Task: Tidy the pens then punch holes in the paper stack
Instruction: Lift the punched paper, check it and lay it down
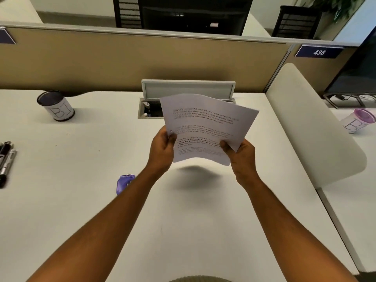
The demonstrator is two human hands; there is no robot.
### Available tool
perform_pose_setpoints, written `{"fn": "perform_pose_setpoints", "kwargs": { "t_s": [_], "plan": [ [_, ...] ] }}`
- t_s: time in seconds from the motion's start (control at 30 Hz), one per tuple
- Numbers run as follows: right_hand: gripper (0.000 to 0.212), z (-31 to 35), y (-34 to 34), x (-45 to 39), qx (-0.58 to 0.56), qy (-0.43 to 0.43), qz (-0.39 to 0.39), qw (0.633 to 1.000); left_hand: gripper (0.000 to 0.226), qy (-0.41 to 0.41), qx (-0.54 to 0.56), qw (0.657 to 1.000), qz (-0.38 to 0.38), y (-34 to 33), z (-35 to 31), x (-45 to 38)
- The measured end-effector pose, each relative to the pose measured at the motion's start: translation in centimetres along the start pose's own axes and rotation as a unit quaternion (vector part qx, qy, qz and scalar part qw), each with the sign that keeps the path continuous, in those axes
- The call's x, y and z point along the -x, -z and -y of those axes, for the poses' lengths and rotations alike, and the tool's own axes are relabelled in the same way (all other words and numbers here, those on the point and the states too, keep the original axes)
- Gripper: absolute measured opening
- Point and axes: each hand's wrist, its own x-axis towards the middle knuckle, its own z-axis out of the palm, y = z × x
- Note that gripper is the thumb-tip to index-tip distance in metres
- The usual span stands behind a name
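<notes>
A stack of printed white paper (205,123) is held up in the air above the middle of the white desk (81,200), casting a shadow below. My left hand (161,148) grips its left edge and my right hand (241,154) grips its lower right corner. A small dark hole shows near the left edge by my left thumb. A purple hole punch (123,184) lies on the desk, partly hidden by my left forearm. Several pens (6,159) lie side by side at the desk's far left edge. A dark pen cup (56,105) labelled "B1" stands at the back left.
An open cable hatch (150,108) with a raised lid sits at the desk's back centre, behind the paper. A tan partition runs along the back. A white divider (309,127) bounds the right side; beyond it stands a purple-lidded cup (358,121).
</notes>
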Motion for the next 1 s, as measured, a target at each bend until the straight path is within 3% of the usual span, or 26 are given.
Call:
{"fn": "perform_pose_setpoints", "kwargs": {
  "t_s": [0.2, 0.37, 0.5, 0.8, 1.0],
  "plan": [
    [0.021, -4.9, -0.1, 1.7, 0.072, -0.1, -0.025, 0.992, 0.022, 0.023, -0.129, 0.991, -0.009, -1.2, 4.2, 3.0],
    [0.02, -4.1, 0.5, 0.6, 0.104, -0.055, -0.033, 0.993, 0.019, 0.045, -0.179, 0.982, -0.037, -1.3, 3.5, 1.6],
    [0.014, -3.4, 2.2, -1.1, 0.108, -0.085, -0.061, 0.989, 0.022, 0.074, -0.217, 0.972, -0.046, -1.8, 3.2, -0.9],
    [0.023, -3.9, 7.8, -4.9, 0.152, -0.157, -0.073, 0.973, 0.017, 0.263, -0.135, 0.954, -0.047, -7.2, 4.6, -3.9],
    [0.023, -5.0, 10.9, -8.0, 0.159, -0.21, -0.109, 0.959, 0.008, 0.362, 0.008, 0.929, -0.08, -9.6, 4.9, -4.6]
  ]
}}
